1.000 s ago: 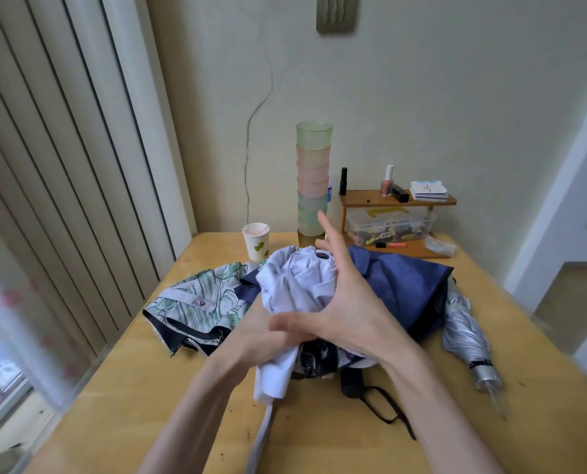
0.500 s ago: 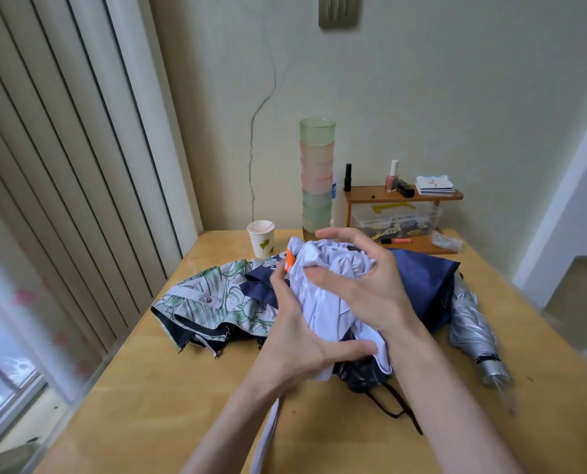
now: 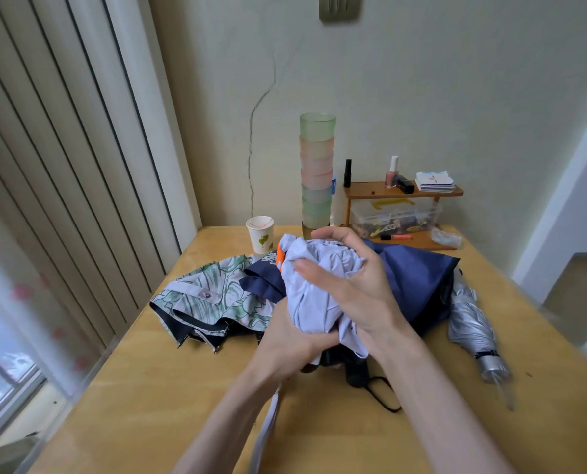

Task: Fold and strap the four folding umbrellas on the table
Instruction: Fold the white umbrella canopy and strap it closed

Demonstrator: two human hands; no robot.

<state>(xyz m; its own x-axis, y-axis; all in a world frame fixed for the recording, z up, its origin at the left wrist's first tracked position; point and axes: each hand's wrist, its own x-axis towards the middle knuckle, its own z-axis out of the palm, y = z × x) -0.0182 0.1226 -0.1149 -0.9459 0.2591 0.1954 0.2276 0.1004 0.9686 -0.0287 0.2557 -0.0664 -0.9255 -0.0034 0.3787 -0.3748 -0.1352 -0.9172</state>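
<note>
Both hands clamp a lilac umbrella (image 3: 309, 307) over the tabletop (image 3: 182, 388): left hand (image 3: 297, 338) grips low, right hand (image 3: 360, 295) curls round the bunched canopy. At right, a silver umbrella (image 3: 473, 323) lies rolled, apparently strapped. The navy umbrella (image 3: 418, 282) and leaf-print umbrella (image 3: 210, 302) sprawl loose, so three likely remain.

Crumpled cloth umbrella (image 3: 314, 295), matt wooden table (image 3: 182, 388)

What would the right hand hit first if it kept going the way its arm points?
The right hand grips the pale umbrella, so that first; past it, probably the cup stack, though depth is unclear.
</note>
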